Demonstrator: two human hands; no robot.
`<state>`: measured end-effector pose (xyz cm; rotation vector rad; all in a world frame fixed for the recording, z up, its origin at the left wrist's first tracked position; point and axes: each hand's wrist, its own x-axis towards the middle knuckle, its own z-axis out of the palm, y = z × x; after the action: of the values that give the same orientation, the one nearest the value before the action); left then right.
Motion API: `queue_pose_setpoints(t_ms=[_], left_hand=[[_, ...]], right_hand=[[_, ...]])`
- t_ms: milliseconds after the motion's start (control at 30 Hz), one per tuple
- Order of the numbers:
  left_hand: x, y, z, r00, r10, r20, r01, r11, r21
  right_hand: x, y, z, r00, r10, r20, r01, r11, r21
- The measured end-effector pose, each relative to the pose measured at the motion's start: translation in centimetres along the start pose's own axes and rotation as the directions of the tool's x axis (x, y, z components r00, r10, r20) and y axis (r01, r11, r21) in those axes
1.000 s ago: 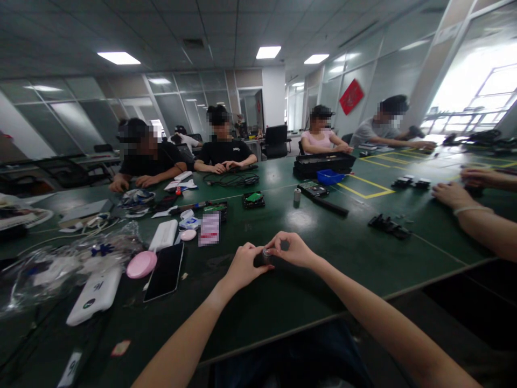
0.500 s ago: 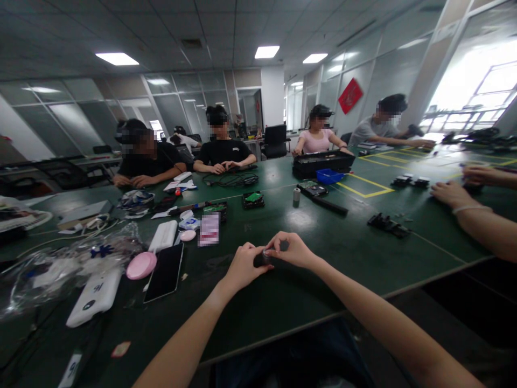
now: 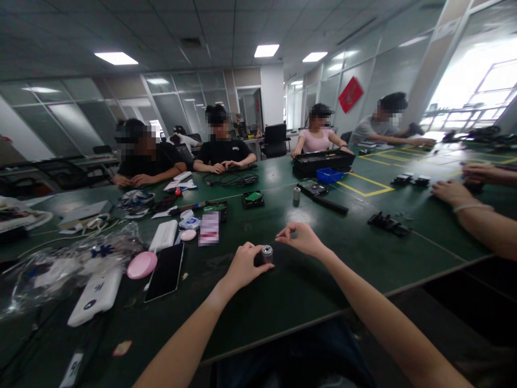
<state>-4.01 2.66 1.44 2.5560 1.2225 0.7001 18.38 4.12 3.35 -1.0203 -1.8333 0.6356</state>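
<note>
My left hand point(image 3: 247, 266) grips a small grey metal cylinder point(image 3: 267, 254) between thumb and fingers. It stands upright on the green table, and dark holes show in its top face. To the right of the cylinder and a little above it, my right hand point(image 3: 299, 237) hovers apart from it. Thumb and fingertips of that hand are pinched together; whatever is between them, if anything, is too small to make out. Farther back, a second small grey cylinder point(image 3: 296, 194) stands on the table.
Left of my hands lie a dark phone point(image 3: 165, 272), a pink round case point(image 3: 141, 265) and plastic bags point(image 3: 76, 258). Beyond are a green circuit board unit point(image 3: 253, 199), a black bar point(image 3: 330, 203) and black parts point(image 3: 388, 223). A co-worker's hand point(image 3: 448, 193) rests at the right.
My right hand has drawn away from the cylinder, up and to the right, uncovering its top. My left hand has stayed in place around it.
</note>
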Motion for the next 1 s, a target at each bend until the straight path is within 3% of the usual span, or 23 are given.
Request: queue_pose_setpoints(t_ms=[200,333,767,1000], left_hand=[[0.0,-0.2,0.1,1.0,-0.019,0.01,0.019,1.0,0.002],[0.0,-0.2,0.1,1.0,-0.018,0.01,0.017,1.0,0.004],[0.0,-0.5,0.4,1.0,-0.02,0.01,0.02,1.0,0.007],[0.0,-0.1,0.1,1.0,-0.014,0.008,0.014,1.0,-0.005]], right_hand=[[-0.2,2.1,-0.9,0.968,0.129,0.213,-0.107,0.988,-0.109],[-0.3,3.0,-0.9,0.942,0.207,0.263,-0.178,0.975,-0.131],[-0.3,3.6,-1.1,0.94,0.236,0.245,-0.19,0.962,-0.197],[-0.2,2.3,-0.8,0.973,0.189,0.132,-0.157,0.964,-0.216]])
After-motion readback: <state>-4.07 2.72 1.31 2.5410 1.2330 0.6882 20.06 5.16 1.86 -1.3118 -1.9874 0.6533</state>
